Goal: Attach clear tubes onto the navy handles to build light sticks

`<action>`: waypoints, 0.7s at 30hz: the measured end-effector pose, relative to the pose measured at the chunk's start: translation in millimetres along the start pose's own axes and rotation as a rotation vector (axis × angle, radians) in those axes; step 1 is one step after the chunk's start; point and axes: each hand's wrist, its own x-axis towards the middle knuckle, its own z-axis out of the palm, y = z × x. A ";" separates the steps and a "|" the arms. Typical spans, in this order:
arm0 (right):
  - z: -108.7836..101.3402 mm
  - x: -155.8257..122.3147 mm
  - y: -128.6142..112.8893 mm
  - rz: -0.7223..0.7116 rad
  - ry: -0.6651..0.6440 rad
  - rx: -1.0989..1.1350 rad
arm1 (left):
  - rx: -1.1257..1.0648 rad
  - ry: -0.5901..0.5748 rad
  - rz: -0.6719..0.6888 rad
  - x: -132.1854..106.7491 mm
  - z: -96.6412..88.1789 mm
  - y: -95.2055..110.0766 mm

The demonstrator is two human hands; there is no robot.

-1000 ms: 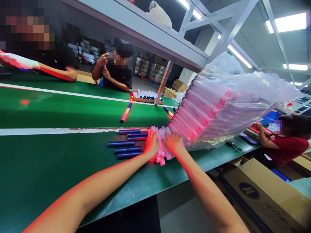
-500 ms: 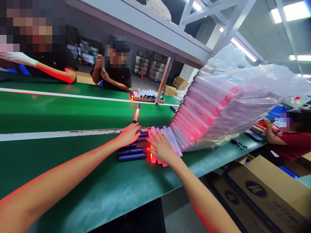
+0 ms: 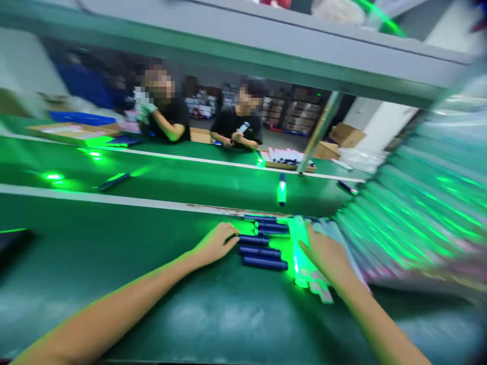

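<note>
My left hand (image 3: 218, 242) is closed on the left end of a dark blue light-stick handle (image 3: 254, 240), fingertips pinching it. Several more dark blue handles (image 3: 265, 262) lie side by side around it on the green table. My right hand (image 3: 327, 253) curls over a row of translucent light-stick tubes (image 3: 300, 276), its thumb along the left side; the far fingertips are partly hidden and blurred. Bright green light shines through the leftmost tubes. Farther back, a glowing light stick (image 3: 282, 191) with dark ends rests on the green belt.
A large plastic-wrapped stack of clear tubes (image 3: 426, 213) rises at right. Across the belt, two people sit, one holding a light stick (image 3: 243, 128). A carton tray (image 3: 285, 165) of tubes stands near them. A shelf beam (image 3: 266, 35) and a metal post (image 3: 319, 133) cross above.
The view has swung left. My left hand has come back to the left end of a handle; my right hand, spread before, now curls over the tubes. The glow changed from red to green.
</note>
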 end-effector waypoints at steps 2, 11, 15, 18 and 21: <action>13.3 8.7 11.7 -0.009 -0.005 0.043 | 0.020 0.004 -0.015 -3.2 1.7 -1.0; -6.7 -1.8 16.6 0.210 0.068 1.246 | 0.027 -0.022 -0.089 -7.1 21.4 -6.5; -16.4 -31.7 -23.8 0.186 -0.115 1.672 | 0.027 0.058 -0.179 0.9 5.2 -23.1; -9.1 -53.0 -36.7 0.114 -0.173 1.797 | 0.095 0.201 -0.394 10.9 -49.0 -68.1; 8.8 -75.3 -30.6 0.117 -0.195 1.822 | 0.202 0.376 -0.683 11.0 -122.6 -124.1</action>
